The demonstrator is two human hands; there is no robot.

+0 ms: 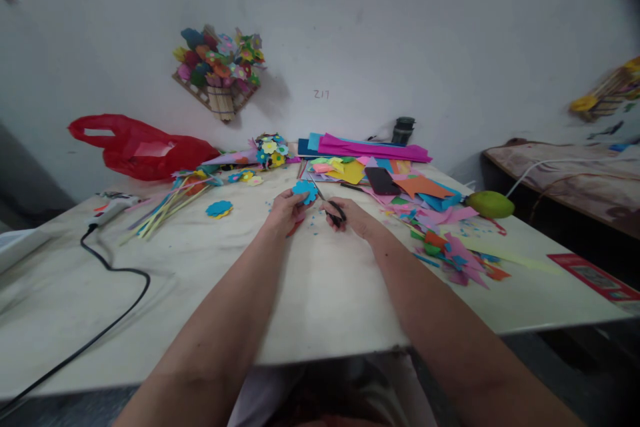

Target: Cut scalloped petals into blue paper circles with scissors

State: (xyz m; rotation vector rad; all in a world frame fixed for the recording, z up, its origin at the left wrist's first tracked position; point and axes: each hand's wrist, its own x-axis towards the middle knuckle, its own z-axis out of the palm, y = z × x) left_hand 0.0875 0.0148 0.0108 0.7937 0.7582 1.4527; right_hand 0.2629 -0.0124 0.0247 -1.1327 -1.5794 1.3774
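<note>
My left hand (285, 211) pinches a blue paper flower (304, 192) with a scalloped edge, above the middle of the table. In my right hand (350, 215) is a pair of scissors (336, 213) with black handles, its blades pointing at the flower's right side. Whether the blades touch the paper I cannot tell. A bit of red (295, 228) shows just under my left hand. Small blue paper scraps (315, 225) lie on the table between the hands. To the left rests a blue flower cutout (219, 207) over a yellow one.
A glue gun (113, 210) with a black cord lies left, near a red plastic bag (145, 147) and paper strips (165, 210). Rightward are a phone (383, 181), coloured scraps (450, 253) and a green fruit-like object (490, 204). Folded paper (373, 148) lines the back.
</note>
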